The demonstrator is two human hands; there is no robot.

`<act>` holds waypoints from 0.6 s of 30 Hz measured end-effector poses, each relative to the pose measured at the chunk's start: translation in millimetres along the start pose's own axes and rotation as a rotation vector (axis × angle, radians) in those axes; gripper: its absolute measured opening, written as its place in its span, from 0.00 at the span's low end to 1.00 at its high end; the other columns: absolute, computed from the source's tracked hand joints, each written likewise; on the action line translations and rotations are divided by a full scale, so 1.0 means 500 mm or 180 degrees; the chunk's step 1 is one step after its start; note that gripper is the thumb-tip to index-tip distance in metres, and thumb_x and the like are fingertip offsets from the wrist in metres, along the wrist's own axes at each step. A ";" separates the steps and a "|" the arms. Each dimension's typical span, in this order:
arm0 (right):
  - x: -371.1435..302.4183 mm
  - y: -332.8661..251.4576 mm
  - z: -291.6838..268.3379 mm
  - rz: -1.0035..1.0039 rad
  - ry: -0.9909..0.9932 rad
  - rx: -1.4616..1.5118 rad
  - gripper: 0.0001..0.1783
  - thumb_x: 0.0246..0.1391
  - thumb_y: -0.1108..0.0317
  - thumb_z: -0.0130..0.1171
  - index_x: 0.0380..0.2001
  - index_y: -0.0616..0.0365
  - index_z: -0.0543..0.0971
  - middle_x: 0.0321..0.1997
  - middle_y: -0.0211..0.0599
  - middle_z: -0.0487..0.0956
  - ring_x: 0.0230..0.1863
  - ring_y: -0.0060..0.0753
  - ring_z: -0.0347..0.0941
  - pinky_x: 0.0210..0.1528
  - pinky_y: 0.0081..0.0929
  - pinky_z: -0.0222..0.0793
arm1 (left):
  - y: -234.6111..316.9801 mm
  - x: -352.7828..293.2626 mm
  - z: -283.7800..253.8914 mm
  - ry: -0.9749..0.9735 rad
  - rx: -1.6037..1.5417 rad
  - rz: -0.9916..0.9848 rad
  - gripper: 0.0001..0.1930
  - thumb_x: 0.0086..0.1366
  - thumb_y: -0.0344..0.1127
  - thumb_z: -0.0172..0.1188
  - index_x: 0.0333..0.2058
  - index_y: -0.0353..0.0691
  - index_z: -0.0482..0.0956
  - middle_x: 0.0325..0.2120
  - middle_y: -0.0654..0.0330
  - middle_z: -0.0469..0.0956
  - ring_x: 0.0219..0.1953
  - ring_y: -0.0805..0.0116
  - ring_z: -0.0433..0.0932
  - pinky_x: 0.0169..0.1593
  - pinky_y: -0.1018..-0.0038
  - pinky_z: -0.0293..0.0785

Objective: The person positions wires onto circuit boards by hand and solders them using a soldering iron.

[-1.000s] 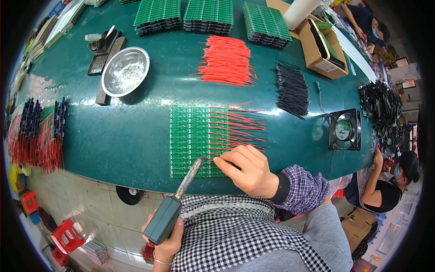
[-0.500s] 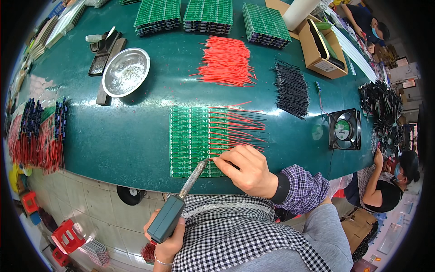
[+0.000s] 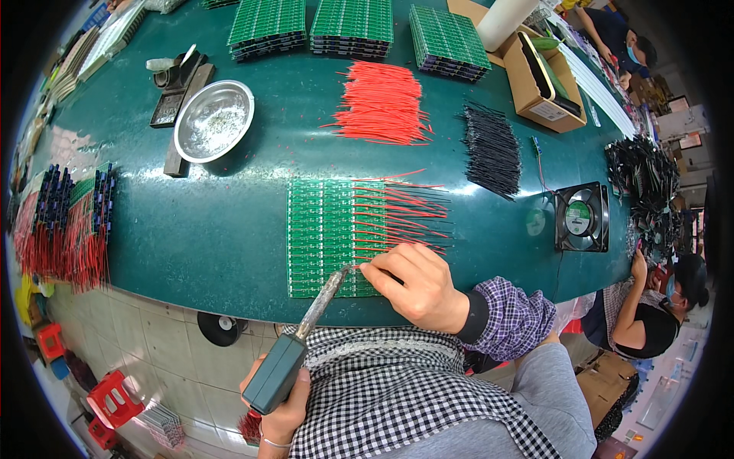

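Observation:
A panel of green circuit boards (image 3: 304,237) lies on the table before me. Red and black wires (image 3: 405,210) run from its right half and stick out past the right edge. My left hand (image 3: 284,419) is closed round the dark handle of a soldering iron (image 3: 277,373), whose tip touches or nearly touches the board at the lower middle. Just right of that tip, my right hand (image 3: 419,287) pinches a thin red wire (image 3: 358,266) with its end at the board. Most of this wire is hidden by the fingers.
Beyond the panel lie loose red wires (image 3: 382,103) and black wires (image 3: 493,153). A metal bowl (image 3: 243,126) and iron stand (image 3: 174,88) are far left, wired boards (image 3: 65,222) left, board stacks (image 3: 352,27) at the back, a fan (image 3: 581,218) right. A co-worker (image 3: 650,314) sits right.
The soldering iron's handle has swung slightly left and toward me, its tip staying by the same spot. My right hand has hardly moved.

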State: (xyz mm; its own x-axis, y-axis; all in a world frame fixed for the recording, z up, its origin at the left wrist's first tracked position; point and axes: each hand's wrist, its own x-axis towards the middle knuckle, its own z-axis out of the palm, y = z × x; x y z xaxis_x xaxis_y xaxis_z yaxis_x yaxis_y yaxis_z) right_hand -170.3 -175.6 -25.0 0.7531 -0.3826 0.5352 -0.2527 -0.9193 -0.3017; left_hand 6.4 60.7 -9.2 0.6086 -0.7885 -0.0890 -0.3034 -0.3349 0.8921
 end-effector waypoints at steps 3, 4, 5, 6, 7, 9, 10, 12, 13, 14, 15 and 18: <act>0.000 -0.001 0.001 -0.0003 0.0023 -0.0005 0.13 0.43 0.73 0.64 0.35 0.62 0.82 0.32 0.32 0.77 0.32 0.29 0.72 0.31 0.26 0.66 | 0.002 0.000 0.003 0.0052 -0.0089 0.0060 0.09 0.49 0.22 0.69 0.31 0.29 0.82 0.26 0.53 0.79 0.24 0.62 0.77 0.29 0.70 0.72; 0.000 -0.001 0.000 0.0002 0.0027 -0.0017 0.13 0.43 0.73 0.64 0.35 0.62 0.82 0.32 0.32 0.77 0.32 0.29 0.72 0.31 0.26 0.66 | 0.003 0.000 0.004 0.0054 -0.0089 0.0062 0.09 0.49 0.22 0.69 0.31 0.29 0.82 0.26 0.53 0.79 0.24 0.62 0.77 0.29 0.70 0.72; 0.000 -0.002 0.000 0.0001 0.0029 -0.0017 0.13 0.43 0.73 0.64 0.35 0.62 0.82 0.32 0.32 0.77 0.32 0.29 0.72 0.31 0.26 0.66 | 0.003 0.000 0.004 0.0064 -0.0082 0.0061 0.09 0.49 0.22 0.69 0.31 0.29 0.82 0.26 0.52 0.79 0.24 0.62 0.78 0.29 0.71 0.73; 0.001 -0.004 -0.002 0.0042 0.0006 0.0000 0.14 0.41 0.74 0.65 0.36 0.62 0.83 0.33 0.32 0.79 0.31 0.30 0.74 0.31 0.27 0.68 | 0.004 0.000 0.004 0.0074 -0.0076 0.0060 0.09 0.48 0.22 0.69 0.31 0.29 0.82 0.26 0.52 0.80 0.24 0.62 0.78 0.29 0.71 0.73; 0.001 -0.005 -0.003 0.0083 -0.0018 0.0019 0.15 0.40 0.74 0.66 0.37 0.62 0.84 0.33 0.33 0.80 0.30 0.30 0.76 0.31 0.27 0.69 | 0.003 0.001 0.004 0.0077 -0.0075 0.0062 0.09 0.48 0.22 0.69 0.31 0.29 0.82 0.26 0.52 0.80 0.24 0.62 0.78 0.29 0.71 0.73; -0.001 -0.004 -0.003 0.0088 -0.0020 0.0016 0.15 0.40 0.74 0.65 0.37 0.62 0.84 0.34 0.33 0.80 0.30 0.30 0.76 0.31 0.27 0.69 | 0.001 0.003 0.004 -0.0015 0.0098 0.0161 0.10 0.48 0.21 0.69 0.31 0.29 0.83 0.27 0.52 0.80 0.24 0.62 0.79 0.29 0.71 0.74; -0.002 -0.003 -0.002 0.0093 -0.0025 0.0015 0.15 0.41 0.74 0.65 0.37 0.62 0.84 0.34 0.33 0.80 0.31 0.30 0.76 0.31 0.27 0.69 | 0.002 0.005 0.005 -0.0014 0.0098 0.0164 0.10 0.48 0.21 0.69 0.31 0.29 0.83 0.27 0.52 0.80 0.24 0.62 0.79 0.29 0.71 0.74; -0.003 -0.003 -0.003 0.0078 -0.0028 0.0022 0.15 0.41 0.74 0.66 0.37 0.61 0.84 0.34 0.33 0.80 0.31 0.30 0.76 0.31 0.27 0.69 | 0.008 0.010 0.010 -0.0029 0.0106 0.0278 0.10 0.48 0.21 0.69 0.31 0.29 0.83 0.28 0.52 0.80 0.24 0.63 0.79 0.29 0.71 0.75; -0.003 -0.003 -0.003 0.0062 -0.0034 0.0031 0.15 0.41 0.74 0.66 0.37 0.61 0.84 0.34 0.33 0.81 0.31 0.30 0.75 0.31 0.27 0.69 | 0.012 0.013 0.010 -0.0031 0.0104 0.0280 0.10 0.48 0.21 0.69 0.31 0.29 0.83 0.28 0.52 0.80 0.24 0.63 0.79 0.29 0.71 0.75; -0.003 -0.003 -0.002 0.0065 -0.0033 0.0029 0.15 0.41 0.74 0.66 0.37 0.61 0.84 0.34 0.33 0.81 0.31 0.30 0.75 0.31 0.27 0.69 | 0.018 0.016 0.009 -0.0072 0.0168 0.0312 0.10 0.48 0.21 0.69 0.31 0.29 0.83 0.28 0.52 0.81 0.24 0.63 0.79 0.29 0.71 0.75; -0.004 -0.002 -0.002 0.0059 -0.0020 0.0029 0.15 0.41 0.74 0.66 0.37 0.61 0.84 0.34 0.33 0.81 0.30 0.30 0.75 0.31 0.27 0.68 | 0.022 0.019 0.009 -0.0114 0.0232 0.0343 0.10 0.48 0.21 0.69 0.31 0.29 0.83 0.28 0.52 0.81 0.24 0.64 0.79 0.28 0.71 0.75; -0.003 -0.002 -0.002 0.0053 0.0003 0.0035 0.15 0.41 0.74 0.66 0.37 0.61 0.84 0.34 0.32 0.81 0.30 0.29 0.75 0.30 0.27 0.67 | 0.026 0.024 0.011 -0.0100 0.0248 0.0417 0.10 0.47 0.21 0.69 0.31 0.29 0.83 0.27 0.52 0.81 0.23 0.64 0.79 0.28 0.72 0.75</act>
State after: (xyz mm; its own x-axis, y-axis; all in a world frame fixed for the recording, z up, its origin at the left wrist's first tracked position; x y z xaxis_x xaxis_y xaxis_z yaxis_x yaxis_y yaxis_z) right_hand -171.7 -174.2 -24.8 0.7484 -0.3979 0.5307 -0.2585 -0.9118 -0.3191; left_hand 5.7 44.3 -1.1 0.5372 -0.8434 0.0110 -0.4355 -0.2662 0.8599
